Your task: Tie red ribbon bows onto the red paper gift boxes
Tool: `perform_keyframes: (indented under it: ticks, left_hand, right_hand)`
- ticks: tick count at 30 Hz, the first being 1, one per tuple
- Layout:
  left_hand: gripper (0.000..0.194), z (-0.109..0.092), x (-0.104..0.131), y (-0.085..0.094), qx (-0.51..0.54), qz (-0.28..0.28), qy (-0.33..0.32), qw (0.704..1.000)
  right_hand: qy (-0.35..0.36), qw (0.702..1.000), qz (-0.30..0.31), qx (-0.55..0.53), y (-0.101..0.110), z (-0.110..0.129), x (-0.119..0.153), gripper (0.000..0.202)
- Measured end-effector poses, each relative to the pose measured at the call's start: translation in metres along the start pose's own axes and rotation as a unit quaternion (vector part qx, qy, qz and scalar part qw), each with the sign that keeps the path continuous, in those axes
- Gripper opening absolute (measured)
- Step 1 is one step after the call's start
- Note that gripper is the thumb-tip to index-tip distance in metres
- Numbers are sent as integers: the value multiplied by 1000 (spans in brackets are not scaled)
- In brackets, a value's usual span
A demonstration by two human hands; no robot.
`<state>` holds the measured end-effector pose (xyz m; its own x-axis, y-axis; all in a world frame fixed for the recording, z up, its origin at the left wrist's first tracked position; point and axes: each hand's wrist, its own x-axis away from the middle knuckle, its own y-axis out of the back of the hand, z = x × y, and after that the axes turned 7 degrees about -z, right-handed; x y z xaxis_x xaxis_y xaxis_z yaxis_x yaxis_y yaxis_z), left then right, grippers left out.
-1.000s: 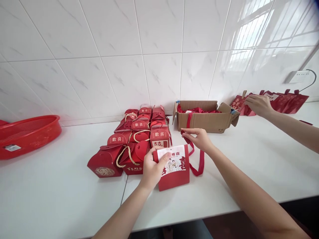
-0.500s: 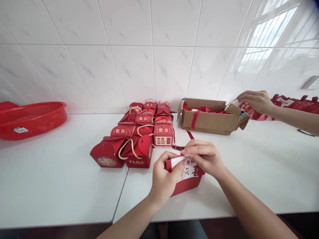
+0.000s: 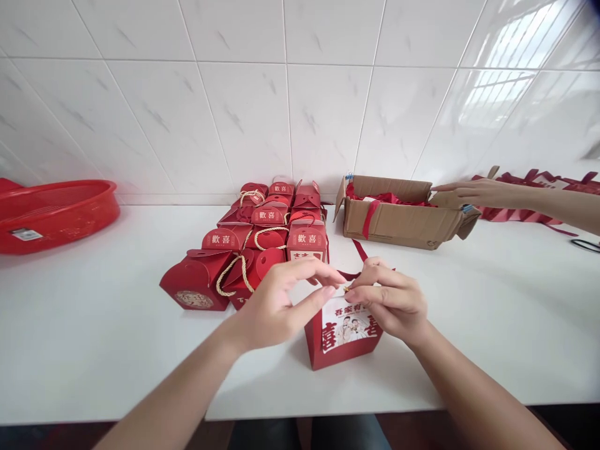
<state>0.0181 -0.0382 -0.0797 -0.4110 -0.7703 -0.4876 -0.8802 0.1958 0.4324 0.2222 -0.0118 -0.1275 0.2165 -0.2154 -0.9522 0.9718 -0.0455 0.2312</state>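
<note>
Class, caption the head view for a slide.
Right hand pinches a gold piece at the top of a red box, left hand alongside, cardboard carton behind.

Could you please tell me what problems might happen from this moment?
The small gold piece could slip, as only the fingertips of the right hand seem to pinch it. The printed red box might shift, because the left hand, with thumb and fingers apart, does not visibly grip it. The loose red ribbon lying on the table behind might snag on a hand.
</note>
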Motion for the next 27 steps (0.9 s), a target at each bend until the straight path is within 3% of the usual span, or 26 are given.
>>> perform_keyframes:
  ticks: [4, 8, 11, 14, 18, 22, 27]
  left_hand:
    - [18, -8, -27, 12, -170, 100, -137, 971]
    - [21, -10, -38, 17, -288, 141, -303, 897]
    - [26, -9, -40, 19, -344, 146, -353, 858]
    - [26, -7, -42, 19, -372, 129, -375, 840]
    - [30, -3, -45, 17, -365, 116, -396, 834]
    - [37, -2, -51, 16, -333, 105, -395, 850]
    - [37, -6, -71, 17, -253, 192, -355, 879]
  right_hand:
    - [1, 1000, 0, 11, 0, -1, -1, 26]
    - [5, 1000, 4, 11, 0, -3, -1, 29]
    - [0, 1000, 6, 7, 0, -3, 0, 29]
    - [-5, 1000, 9, -5, 1, -4, -1, 28]
    - [-20, 1000, 15, -16, 1, -4, -1, 28]
    - [-27, 999, 21, -14, 2, -5, 1, 30]
    - [-33, 999, 17, -23, 2, -7, 2, 28]
